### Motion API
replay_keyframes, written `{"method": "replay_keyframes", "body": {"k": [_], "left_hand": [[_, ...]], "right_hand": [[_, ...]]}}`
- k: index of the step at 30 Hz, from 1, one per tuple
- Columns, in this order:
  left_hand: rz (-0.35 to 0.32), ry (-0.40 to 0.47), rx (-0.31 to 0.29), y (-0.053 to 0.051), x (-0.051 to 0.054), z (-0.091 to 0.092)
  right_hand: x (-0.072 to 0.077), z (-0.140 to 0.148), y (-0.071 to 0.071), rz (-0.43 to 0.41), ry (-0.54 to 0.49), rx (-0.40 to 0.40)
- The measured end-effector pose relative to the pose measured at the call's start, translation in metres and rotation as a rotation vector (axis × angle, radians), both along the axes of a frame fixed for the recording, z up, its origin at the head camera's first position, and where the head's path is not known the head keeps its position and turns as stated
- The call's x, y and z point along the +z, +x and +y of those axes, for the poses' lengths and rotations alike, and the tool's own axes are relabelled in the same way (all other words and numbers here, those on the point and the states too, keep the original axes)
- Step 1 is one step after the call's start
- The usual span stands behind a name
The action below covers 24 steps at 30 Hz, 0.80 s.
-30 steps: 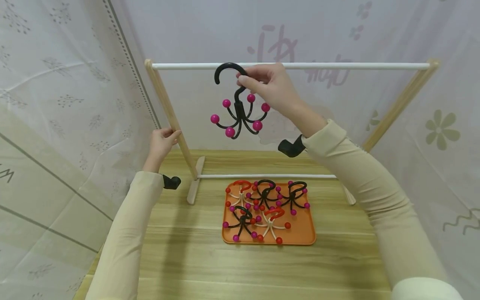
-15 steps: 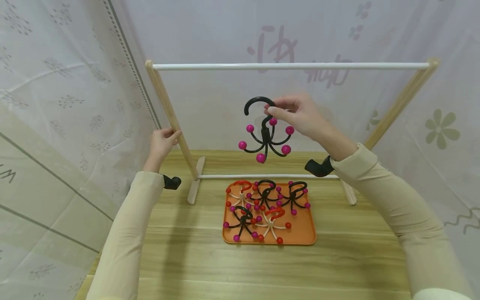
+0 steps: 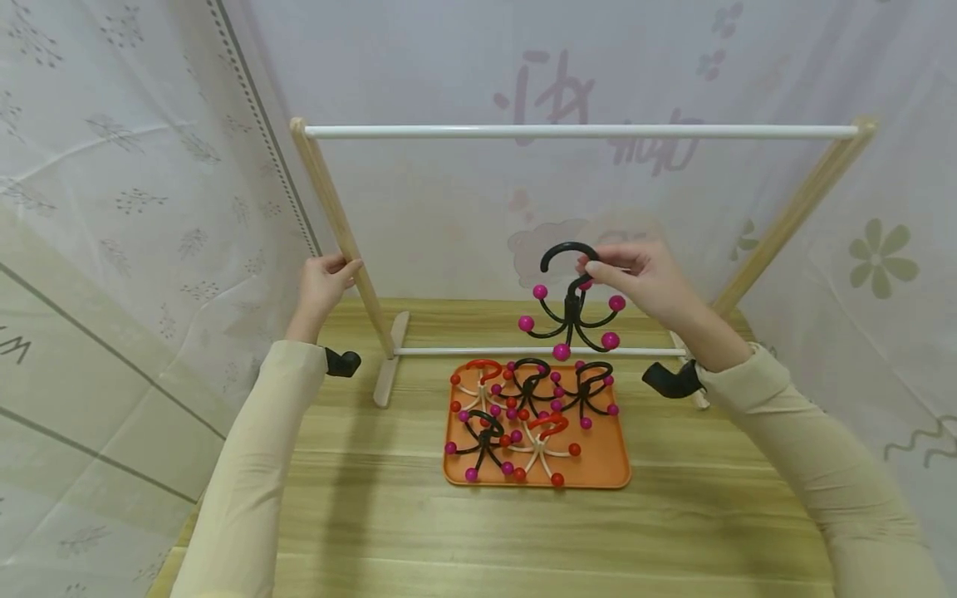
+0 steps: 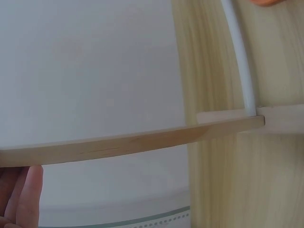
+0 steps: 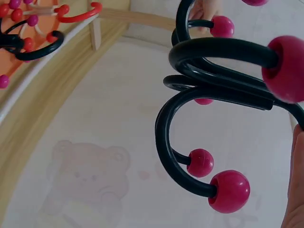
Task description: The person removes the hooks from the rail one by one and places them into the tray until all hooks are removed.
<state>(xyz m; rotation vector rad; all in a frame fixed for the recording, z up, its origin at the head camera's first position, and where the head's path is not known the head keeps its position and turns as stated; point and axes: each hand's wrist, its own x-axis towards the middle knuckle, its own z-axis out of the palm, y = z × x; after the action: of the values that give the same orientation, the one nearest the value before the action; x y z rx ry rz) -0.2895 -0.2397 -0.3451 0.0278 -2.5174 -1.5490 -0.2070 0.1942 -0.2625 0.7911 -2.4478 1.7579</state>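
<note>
My right hand (image 3: 635,274) pinches the neck of a black hook hanger (image 3: 571,307) between thumb and fingers. Its curved hook points up, and several arms tipped with pink balls spread below. In the right wrist view, the hanger's arms and pink balls (image 5: 229,191) fill the right side. My left hand (image 3: 323,291) holds the left wooden post (image 3: 334,208) of a rack with a white top rail (image 3: 523,131). Fingertips (image 4: 32,190) lie against that post in the left wrist view. The held hanger is in the air, below the top rail and behind the tray.
An orange tray (image 3: 601,457) on the wooden table (image 3: 478,531) carries several similar hangers, some black with pink balls, others cream with red hooks. The rack's lower white rail (image 3: 449,351) runs just behind the tray. Pale printed curtains (image 3: 419,241) surround the table.
My right hand has brought the black hanger away from the top rail, moving down and to the right. My left hand stays on the post.
</note>
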Motion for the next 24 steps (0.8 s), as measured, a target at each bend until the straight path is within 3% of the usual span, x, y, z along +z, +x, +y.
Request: {"method": "replay_keyframes", "body": {"k": [13,19,24], "left_hand": [[-0.004,0.002,0.002,0.000,0.004,0.002],[-0.017,0.002,0.006,0.001,0.002,0.001],[-0.012,0.009,-0.001,0.002,0.003,0.001]], "right_hand": [[-0.052,0.039,0.041,-0.039,0.037,-0.038],[-0.083,0.049,0.055,-0.013,-0.039,0.059],[-0.109,0.060,0.063,-0.065,-0.110,0.101]]}}
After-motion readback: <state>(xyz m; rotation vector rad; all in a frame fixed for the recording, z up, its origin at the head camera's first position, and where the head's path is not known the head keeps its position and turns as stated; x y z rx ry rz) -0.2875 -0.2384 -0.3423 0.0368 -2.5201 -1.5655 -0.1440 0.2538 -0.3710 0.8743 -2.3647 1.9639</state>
